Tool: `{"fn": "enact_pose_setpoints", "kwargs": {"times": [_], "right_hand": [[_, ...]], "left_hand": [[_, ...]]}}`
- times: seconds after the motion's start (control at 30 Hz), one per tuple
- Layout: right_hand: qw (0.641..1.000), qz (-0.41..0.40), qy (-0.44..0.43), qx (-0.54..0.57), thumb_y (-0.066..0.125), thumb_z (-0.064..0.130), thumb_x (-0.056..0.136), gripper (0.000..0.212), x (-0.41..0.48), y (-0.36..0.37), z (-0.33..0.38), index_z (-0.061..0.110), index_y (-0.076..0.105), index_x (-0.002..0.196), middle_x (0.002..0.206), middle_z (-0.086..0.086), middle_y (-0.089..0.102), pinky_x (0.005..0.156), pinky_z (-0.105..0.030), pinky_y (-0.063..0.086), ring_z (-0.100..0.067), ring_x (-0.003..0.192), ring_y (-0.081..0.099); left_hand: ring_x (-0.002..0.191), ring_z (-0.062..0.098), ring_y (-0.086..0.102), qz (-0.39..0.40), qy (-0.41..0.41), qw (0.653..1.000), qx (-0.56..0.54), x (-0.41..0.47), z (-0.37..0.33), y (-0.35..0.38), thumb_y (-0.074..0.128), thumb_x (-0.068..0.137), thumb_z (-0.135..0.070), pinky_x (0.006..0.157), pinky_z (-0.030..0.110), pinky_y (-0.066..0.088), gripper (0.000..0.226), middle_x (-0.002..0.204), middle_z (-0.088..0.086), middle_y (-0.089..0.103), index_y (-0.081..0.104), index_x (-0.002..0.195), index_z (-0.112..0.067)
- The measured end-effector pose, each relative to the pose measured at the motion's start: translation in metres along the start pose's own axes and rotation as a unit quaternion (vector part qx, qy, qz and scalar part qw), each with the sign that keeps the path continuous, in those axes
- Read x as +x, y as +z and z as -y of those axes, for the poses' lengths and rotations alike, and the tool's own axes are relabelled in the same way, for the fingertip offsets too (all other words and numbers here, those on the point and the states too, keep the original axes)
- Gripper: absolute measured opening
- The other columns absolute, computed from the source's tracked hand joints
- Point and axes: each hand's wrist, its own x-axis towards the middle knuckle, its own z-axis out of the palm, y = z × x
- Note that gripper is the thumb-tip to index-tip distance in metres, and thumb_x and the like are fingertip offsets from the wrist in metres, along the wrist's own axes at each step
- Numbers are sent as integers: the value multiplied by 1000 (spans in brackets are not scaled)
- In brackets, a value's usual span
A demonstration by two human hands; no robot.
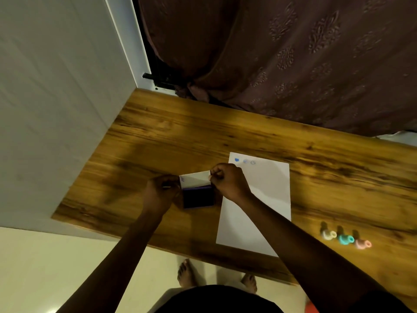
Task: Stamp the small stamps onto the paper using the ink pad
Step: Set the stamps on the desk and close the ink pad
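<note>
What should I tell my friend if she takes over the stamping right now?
Left hand and right hand: fingers pinch the two ends of the ink pad's lid, tilted up over the open ink pad.
Paper lies right of the pad, with three small blue prints near its far left corner.
Three small stamps, cream, teal and pink, stand in a row right of the paper, untouched.
Done: three prints. Whether the lid is opening or closing, I cannot tell; if opening, ink a stamp and press it on paper.
</note>
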Motion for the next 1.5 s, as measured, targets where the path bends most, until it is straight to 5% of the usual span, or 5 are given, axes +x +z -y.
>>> {"fn": "enact_pose_setpoints", "kwargs": {"times": [0.37, 0.57, 0.73, 0.93, 1.5], "right_hand": [[999, 29, -10, -25, 75, 27, 89, 13, -41, -2, -8, 21, 69, 99, 96, 3, 75, 66, -8, 45, -10, 85, 69], [998, 53, 1, -38, 82, 11, 78, 24, -56, 2, -13, 19, 71, 97, 103, 0, 75, 78, -18, 53, -19, 97, 72], [996, 75, 14, -52, 80, 3, 74, 33, -62, 8, -11, 15, 75, 105, 108, -5, 76, 83, -27, 60, -23, 99, 73], [996, 45, 19, -68, 77, 12, 82, 22, -65, 11, -1, 12, 78, 104, 104, -4, 77, 87, -30, 60, -21, 97, 73], [997, 18, 59, -40, 79, 21, 87, 25, -74, 18, 6, 12, 73, 109, 101, -5, 77, 90, -33, 60, -21, 94, 74]], "left_hand": [[68, -6, 74, -7, 13, 1000, -18, -30, 0, 5, 71, 80, -6, 55, 10, 53, 38, 77, -25, 79, 80, 77, -42], [70, -10, 73, -5, -2, 1000, -18, -39, 3, 6, 70, 80, -24, 54, 8, 51, 26, 76, -28, 78, 79, 74, -48], [67, 9, 76, 23, 19, 999, 41, -39, 7, 7, 70, 70, -16, 66, 41, 63, 16, 66, -8, 77, 75, 66, -32], [98, 36, 75, 32, 18, 997, 69, -37, 12, 10, 81, 76, 1, 87, 57, 62, 32, 105, 19, 79, 78, 108, 1], [81, 9, 66, 36, 2, 988, 152, -44, 7, 10, 83, 76, 4, 64, 5, 45, 34, 96, -6, 69, 78, 109, -6]]}}
